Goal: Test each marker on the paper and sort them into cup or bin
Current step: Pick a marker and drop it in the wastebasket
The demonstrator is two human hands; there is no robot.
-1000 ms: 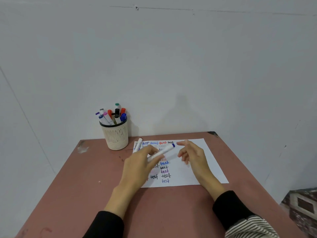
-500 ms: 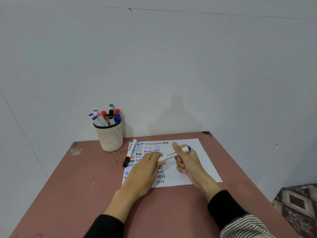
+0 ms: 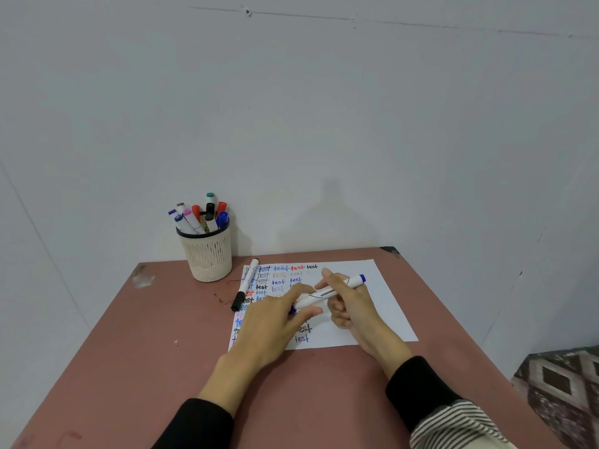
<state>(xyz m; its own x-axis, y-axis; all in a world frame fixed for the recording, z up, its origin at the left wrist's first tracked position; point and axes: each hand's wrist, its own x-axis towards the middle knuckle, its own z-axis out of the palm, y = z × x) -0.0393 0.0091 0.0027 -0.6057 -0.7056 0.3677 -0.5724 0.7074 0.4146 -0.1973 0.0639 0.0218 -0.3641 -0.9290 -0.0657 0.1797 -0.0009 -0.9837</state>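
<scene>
A white marker with blue ends (image 3: 321,293) is held low over the paper (image 3: 384,314), which carries several rows of the word "test". My right hand (image 3: 351,304) grips the marker's barrel. My left hand (image 3: 272,322) pinches its left, blue end. A second white marker with a black cap (image 3: 247,282) lies along the paper's left edge. The cream mesh cup (image 3: 210,259) stands at the back left with several coloured markers in it. No bin is in view.
The reddish-brown table (image 3: 136,351) ends at the wall behind the cup and paper. Its right edge runs past the paper, with a patterned floor mat (image 3: 564,384) below on the right.
The marker was in my left hand alone a second ago. My right hand has closed on its barrel, and both hands now hold it lower over the paper.
</scene>
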